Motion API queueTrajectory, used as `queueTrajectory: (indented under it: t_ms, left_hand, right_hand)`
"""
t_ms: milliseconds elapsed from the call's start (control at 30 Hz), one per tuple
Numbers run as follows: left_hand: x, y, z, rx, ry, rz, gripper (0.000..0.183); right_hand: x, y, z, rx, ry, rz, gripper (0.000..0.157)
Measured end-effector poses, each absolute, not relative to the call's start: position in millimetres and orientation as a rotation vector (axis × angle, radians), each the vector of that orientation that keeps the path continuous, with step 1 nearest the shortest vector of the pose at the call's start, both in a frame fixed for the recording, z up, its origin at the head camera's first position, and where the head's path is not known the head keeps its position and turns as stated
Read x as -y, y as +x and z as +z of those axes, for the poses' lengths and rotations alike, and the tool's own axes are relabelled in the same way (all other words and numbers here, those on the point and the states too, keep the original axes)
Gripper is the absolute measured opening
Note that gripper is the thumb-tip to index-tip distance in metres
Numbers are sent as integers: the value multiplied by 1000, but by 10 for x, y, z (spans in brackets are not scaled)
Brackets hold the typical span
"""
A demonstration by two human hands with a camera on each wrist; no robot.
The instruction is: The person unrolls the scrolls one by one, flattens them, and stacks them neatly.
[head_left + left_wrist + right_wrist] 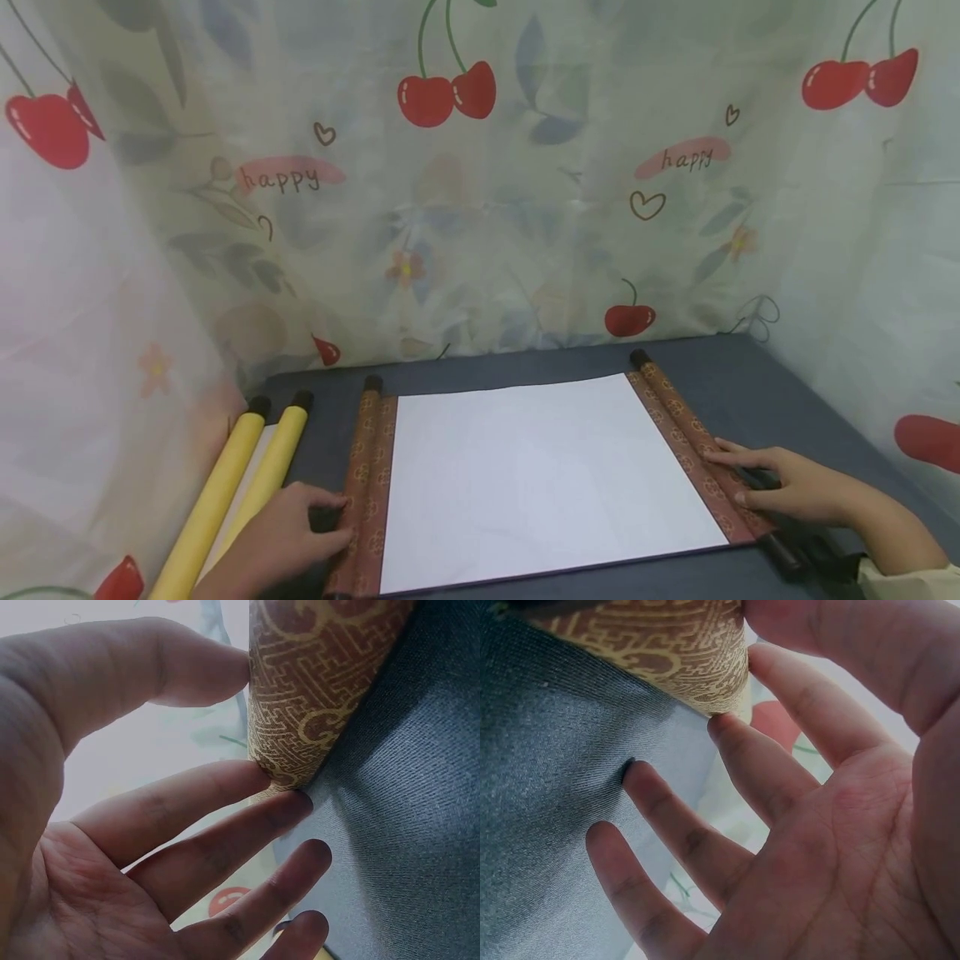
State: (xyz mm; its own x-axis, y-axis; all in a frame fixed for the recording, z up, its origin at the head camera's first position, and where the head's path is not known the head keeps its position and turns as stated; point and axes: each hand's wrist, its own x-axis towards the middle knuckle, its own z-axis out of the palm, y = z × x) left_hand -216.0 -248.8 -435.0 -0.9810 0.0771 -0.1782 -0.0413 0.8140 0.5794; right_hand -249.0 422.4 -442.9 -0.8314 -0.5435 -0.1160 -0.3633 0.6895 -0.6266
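Note:
A scroll with a blank white sheet (547, 475) lies unrolled on the dark table. Its left roller (363, 467) and right roller (678, 417) are covered in brown cloth with a gold pattern. My left hand (281, 529) touches the left roller's outer side with its thumb and fingertips; the left wrist view shows the fingers spread and nearly straight against the patterned cloth (315, 682). Along the right roller, my right hand (802, 483) rests its thumb and fingertips. In the right wrist view, the lower fingers (667, 810) extend loosely over the table, apart from the roller.
A second scroll with two yellow rollers (225, 492) lies at the left, close beside my left hand. Dark grey cloth (480, 383) covers the table. A curtain printed with cherries (525, 208) hangs behind it and along both sides. A thin looped cord (761, 317) sits at the back right corner.

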Motion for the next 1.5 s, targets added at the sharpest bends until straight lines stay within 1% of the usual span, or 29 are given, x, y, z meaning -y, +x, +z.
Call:
queueTrajectory:
  t_ms: [233,467,667,900,1067,1267,1367,1500]
  left_hand:
    - [2524,-2170,-4376,-2790,43,943,41]
    - [2559,-2163,-4387,-2790,120,981,40]
    - [2551,-2164,-4364,-2792,103,969,43]
    - [2538,-2143,-4350,-2788,155,983,44]
    - [2480,-2124,-4316,-2770,192,977,44]
    - [2397,-2137,-4247,-2808,180,878,39]
    - [2361,-2136,-4222,-2829,151,841,38]
    - [2333,-2128,-4202,-2839,140,816,38]
  right_hand:
    - [-4215,-2500,-4413,-2588,-703,-894,54]
    - [-4243,-2497,-4437,-2571,-702,-931,54]
    - [-4248,-2503,-4455,-2576,-731,-956,54]
    - [-4258,-2500,-4467,-2595,-733,-916,53]
    - [-4225,-2434,-4456,-2667,-748,-828,52]
    - [-4047,-2421,-4335,-2739,-619,-683,49]
    - [-3974,-2449,-4276,-2741,-547,-679,48]
    - [-3934,-2439,-4257,-2767,-526,-692,46]
